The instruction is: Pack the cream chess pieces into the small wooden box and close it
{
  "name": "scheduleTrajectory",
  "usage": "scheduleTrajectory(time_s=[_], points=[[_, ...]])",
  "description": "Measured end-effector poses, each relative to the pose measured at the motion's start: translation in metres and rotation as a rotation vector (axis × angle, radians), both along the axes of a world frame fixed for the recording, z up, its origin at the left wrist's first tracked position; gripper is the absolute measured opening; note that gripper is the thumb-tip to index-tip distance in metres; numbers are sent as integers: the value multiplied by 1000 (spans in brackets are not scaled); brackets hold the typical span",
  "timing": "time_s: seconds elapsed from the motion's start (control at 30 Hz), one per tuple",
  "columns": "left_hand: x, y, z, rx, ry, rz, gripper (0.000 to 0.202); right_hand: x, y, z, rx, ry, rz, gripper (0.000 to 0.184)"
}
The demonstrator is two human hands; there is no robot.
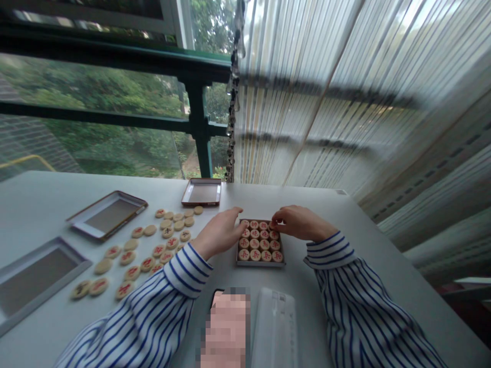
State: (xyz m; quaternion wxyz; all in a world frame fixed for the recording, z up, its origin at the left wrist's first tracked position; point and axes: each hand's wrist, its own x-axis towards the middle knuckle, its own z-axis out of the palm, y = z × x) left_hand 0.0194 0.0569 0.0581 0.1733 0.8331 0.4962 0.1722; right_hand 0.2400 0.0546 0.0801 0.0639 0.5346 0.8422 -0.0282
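A small square box sits on the white table in front of me, filled with round wooden game pieces marked in red. My left hand rests against the box's left edge, fingers curled loosely along it. My right hand is at the box's far right corner, fingertips pinched on one piece there. Both arms wear blue-striped white sleeves.
Several loose wooden pieces lie scattered left of the box. Tin lids and trays lie at the back centre, left and near left. A white case and a phone lie near me. Window and curtain stand behind.
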Motion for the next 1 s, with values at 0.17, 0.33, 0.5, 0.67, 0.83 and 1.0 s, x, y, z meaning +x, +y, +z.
scheduleTrajectory(time_s=[0.17, 0.33, 0.5, 0.67, 0.83, 1.0], points=[[-1, 0, 1, 3, -3, -4, 46, 0, 1, 0, -3, 3, -5, 27], [-1, 1, 0, -4, -1, 7, 46, 1, 0, 0, -21, 0, -18, 29], [-1, 1, 0, 1, 1, 7, 46, 1, 1, 0, -29, 4, -27, 31], [-1, 0, 0, -7, 0, 12, 45, 0, 1, 0, -41, -1, -38, 31], [-2, 0, 1, 0, 2, 4, 45, 1, 2, 0, -37, 16, -35, 30], [-2, 0, 0, -1, -3, 2, 45, 1, 2, -1, -41, 26, -33, 29]])
